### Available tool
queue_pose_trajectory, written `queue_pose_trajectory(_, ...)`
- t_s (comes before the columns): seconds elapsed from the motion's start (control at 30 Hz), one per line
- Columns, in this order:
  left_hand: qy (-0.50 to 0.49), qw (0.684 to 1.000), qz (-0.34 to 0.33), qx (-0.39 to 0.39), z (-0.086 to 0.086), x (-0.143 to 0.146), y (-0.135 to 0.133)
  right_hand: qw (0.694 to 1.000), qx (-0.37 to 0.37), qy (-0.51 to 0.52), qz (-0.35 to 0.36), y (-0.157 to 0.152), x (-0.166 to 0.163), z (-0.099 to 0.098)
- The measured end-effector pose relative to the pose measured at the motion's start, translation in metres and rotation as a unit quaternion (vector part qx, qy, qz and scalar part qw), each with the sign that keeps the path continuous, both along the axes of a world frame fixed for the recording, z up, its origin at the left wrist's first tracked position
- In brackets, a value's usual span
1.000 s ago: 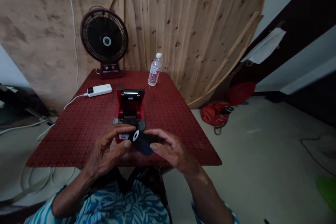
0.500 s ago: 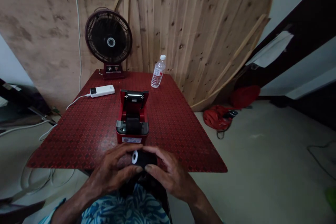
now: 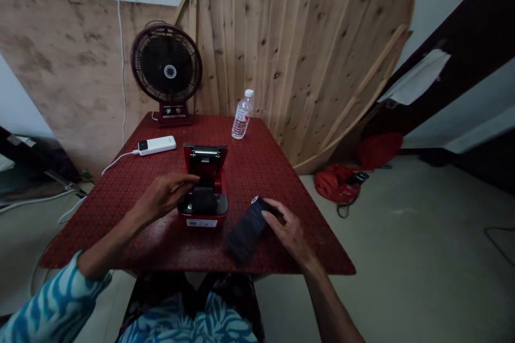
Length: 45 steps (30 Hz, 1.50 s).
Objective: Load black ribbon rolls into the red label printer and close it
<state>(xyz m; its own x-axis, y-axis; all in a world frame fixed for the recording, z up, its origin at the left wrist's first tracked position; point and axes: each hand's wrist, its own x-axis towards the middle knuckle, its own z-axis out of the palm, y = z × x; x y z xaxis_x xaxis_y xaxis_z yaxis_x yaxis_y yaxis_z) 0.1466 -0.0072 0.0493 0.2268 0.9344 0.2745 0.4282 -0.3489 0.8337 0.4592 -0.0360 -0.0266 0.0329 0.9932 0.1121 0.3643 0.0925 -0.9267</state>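
A small red-and-black printer (image 3: 222, 204) stands on the table with its lid raised, a dark strip (image 3: 203, 198) lying inside it. My left hand (image 3: 163, 193) reaches over the printer's left side; its fingertips are pinched together at the opening, and what they grip, if anything, I cannot make out. In my right hand (image 3: 286, 225), to the right of the printer, is a black ribbon roll (image 3: 247, 230) with a white core end. A length of the black ribbon hangs unrolled towards the table, blurred by motion.
The red patterned table (image 3: 169, 249) also carries a white power bank (image 3: 157, 145) on a cable, a dark red fan (image 3: 169, 72) and a water bottle (image 3: 242, 116). Behind leans a large round wooden board (image 3: 298, 53). A red bag (image 3: 333, 183) lies on the floor at right.
My hands have parted. The left has moved up to the open printer; the right has carried the ribbon roll rightwards, with a length now loose. The whole view has shifted slightly down.
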Motion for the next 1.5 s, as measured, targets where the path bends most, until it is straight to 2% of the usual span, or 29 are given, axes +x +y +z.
queue_pose_trajectory(0.07,0.079,0.995,-0.048,0.027,0.000,0.013,0.027,1.000,0.014,0.000,-0.013,0.008,-0.002,-0.018)
queue_pose_trajectory(0.17,0.203,0.978,-0.028,0.036,-0.006,0.032,0.058,1.000,0.022,-0.013,-0.011,0.011,-0.003,-0.039)
queue_pose_trajectory(0.27,0.285,0.958,-0.023,0.003,-0.013,0.045,0.073,0.999,0.025,-0.028,0.006,0.009,-0.001,-0.046)
queue_pose_trajectory(0.37,0.382,0.922,-0.047,-0.035,-0.011,0.053,0.076,0.999,0.021,-0.040,0.015,0.009,0.001,-0.043)
queue_pose_trajectory(0.57,0.520,0.842,-0.132,-0.064,0.008,0.056,0.072,0.998,0.018,-0.053,0.018,0.011,0.001,-0.041)
queue_pose_trajectory(0.63,0.540,0.828,-0.139,-0.058,0.012,0.056,0.070,0.998,0.020,-0.055,0.017,0.011,0.001,-0.043)
queue_pose_trajectory(0.73,0.550,0.825,-0.125,-0.038,0.017,0.055,0.061,0.998,0.023,-0.054,0.014,0.010,0.000,-0.043)
queue_pose_trajectory(0.83,0.521,0.846,-0.114,0.015,0.024,0.045,0.046,0.998,0.033,-0.054,0.011,0.008,-0.001,-0.042)
queue_pose_trajectory(0.9,0.464,0.877,-0.089,0.085,0.029,0.028,0.035,0.998,0.036,-0.056,0.008,0.007,-0.002,-0.040)
queue_pose_trajectory(0.97,0.384,0.912,-0.036,0.138,0.033,0.002,0.027,0.998,0.037,-0.057,0.006,0.007,-0.002,-0.040)
queue_pose_trajectory(1.0,0.341,0.930,-0.008,0.139,0.033,-0.013,0.024,0.998,0.037,-0.059,0.005,0.007,-0.002,-0.041)
queue_pose_trajectory(1.07,0.255,0.963,0.038,0.081,0.030,-0.045,0.024,0.997,0.039,-0.063,0.004,0.007,-0.001,-0.043)
queue_pose_trajectory(1.13,0.145,0.986,0.088,-0.005,0.019,-0.072,0.027,0.997,0.040,-0.067,0.003,0.008,0.001,-0.047)
queue_pose_trajectory(1.23,0.035,0.985,0.160,-0.056,-0.007,-0.097,0.037,0.997,0.038,-0.075,0.000,0.011,0.003,-0.051)
queue_pose_trajectory(1.4,-0.043,0.976,0.207,-0.058,-0.057,-0.101,0.052,0.996,0.028,-0.090,-0.002,0.012,0.004,-0.051)
queue_pose_trajectory(1.5,-0.055,0.972,0.216,-0.069,-0.078,-0.097,0.055,0.995,0.032,-0.091,-0.001,0.011,0.003,-0.047)
